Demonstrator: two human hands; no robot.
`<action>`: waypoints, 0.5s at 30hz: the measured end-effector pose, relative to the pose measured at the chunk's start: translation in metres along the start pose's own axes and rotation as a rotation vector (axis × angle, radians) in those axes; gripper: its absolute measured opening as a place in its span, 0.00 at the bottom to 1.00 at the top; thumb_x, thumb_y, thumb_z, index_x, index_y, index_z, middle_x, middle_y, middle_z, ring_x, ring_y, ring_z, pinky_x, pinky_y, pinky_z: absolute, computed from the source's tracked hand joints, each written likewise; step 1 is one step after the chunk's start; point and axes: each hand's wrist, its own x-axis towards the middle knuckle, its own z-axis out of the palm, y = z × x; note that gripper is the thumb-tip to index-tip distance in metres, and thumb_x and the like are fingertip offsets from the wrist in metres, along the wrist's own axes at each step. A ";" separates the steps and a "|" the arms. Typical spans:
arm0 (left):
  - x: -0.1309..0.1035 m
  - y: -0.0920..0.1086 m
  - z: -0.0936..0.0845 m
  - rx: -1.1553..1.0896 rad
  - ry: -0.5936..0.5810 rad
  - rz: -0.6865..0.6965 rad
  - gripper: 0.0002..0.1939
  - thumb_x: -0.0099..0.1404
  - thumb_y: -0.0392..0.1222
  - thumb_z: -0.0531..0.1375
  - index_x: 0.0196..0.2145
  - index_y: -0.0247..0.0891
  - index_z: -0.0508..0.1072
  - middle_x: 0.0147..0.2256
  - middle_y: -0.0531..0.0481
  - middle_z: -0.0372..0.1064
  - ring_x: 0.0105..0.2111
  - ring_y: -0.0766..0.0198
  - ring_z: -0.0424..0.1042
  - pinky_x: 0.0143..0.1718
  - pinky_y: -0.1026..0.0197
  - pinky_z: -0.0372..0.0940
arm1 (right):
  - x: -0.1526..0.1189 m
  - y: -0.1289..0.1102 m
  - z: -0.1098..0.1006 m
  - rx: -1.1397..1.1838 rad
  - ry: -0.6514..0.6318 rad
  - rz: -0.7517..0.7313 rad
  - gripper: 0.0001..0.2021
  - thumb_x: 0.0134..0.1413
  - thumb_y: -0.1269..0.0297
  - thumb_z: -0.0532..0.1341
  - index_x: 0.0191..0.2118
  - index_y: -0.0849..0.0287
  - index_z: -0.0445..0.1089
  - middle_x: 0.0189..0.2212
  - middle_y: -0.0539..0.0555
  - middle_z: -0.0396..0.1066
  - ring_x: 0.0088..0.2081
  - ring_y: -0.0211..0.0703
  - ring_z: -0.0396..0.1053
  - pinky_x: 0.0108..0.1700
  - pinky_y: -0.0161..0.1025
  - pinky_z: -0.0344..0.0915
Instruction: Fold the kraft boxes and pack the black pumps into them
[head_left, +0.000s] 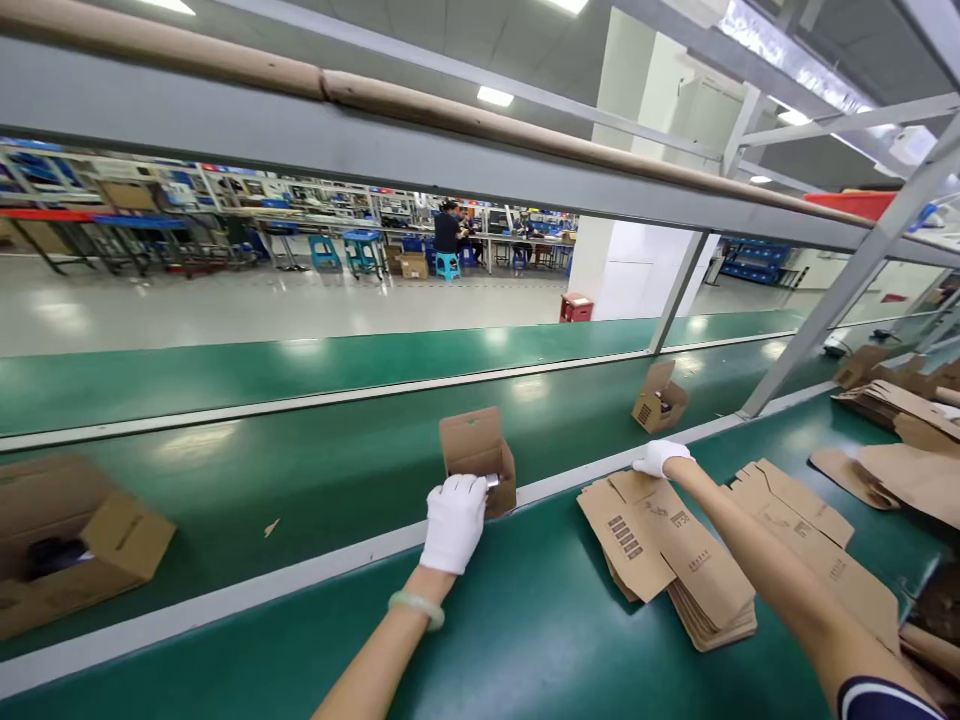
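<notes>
My left hand (454,515), in a white glove with a pale green bangle at the wrist, is closed at the near edge of a small open cardboard box (505,492). The box's lid stands up behind the fingers. A small shiny item shows beside the fingertips, its kind unclear. Over to the right, my gloved right hand (663,456) grips the far edge of a flattened cardboard box (694,545). This one lies on top of a fanned stack of printed flat boxes on the green bench. My right fingertips are partly hidden.
A second open box (660,400) stands farther along the green belt (337,415); a blurred one (82,545) is at left. More flat cardboard (817,530) lies right of my stack. A metal post (817,300) and overhead rail frame the bench. People sit in the background.
</notes>
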 end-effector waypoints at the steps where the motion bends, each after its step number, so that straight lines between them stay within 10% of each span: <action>1: 0.015 -0.001 0.007 -0.026 -0.004 -0.003 0.07 0.62 0.33 0.54 0.36 0.37 0.72 0.36 0.43 0.71 0.41 0.51 0.67 0.40 0.52 0.58 | 0.006 0.008 0.006 0.033 -0.011 0.025 0.18 0.62 0.51 0.57 0.44 0.64 0.68 0.40 0.56 0.69 0.40 0.45 0.69 0.45 0.47 0.66; 6: 0.044 0.014 0.018 -0.180 0.028 -0.138 0.12 0.62 0.36 0.54 0.43 0.33 0.70 0.50 0.35 0.66 0.53 0.46 0.61 0.52 0.44 0.55 | 0.021 0.023 0.024 0.232 0.056 -0.001 0.13 0.60 0.56 0.59 0.37 0.64 0.68 0.35 0.54 0.69 0.35 0.41 0.67 0.41 0.42 0.65; 15: -0.026 0.108 0.013 -0.679 -0.316 -0.467 0.25 0.62 0.59 0.55 0.44 0.33 0.71 0.33 0.42 0.76 0.34 0.55 0.75 0.35 0.59 0.66 | -0.036 -0.016 0.015 0.653 0.300 -0.328 0.09 0.53 0.59 0.55 0.29 0.59 0.61 0.26 0.49 0.66 0.31 0.41 0.64 0.31 0.34 0.57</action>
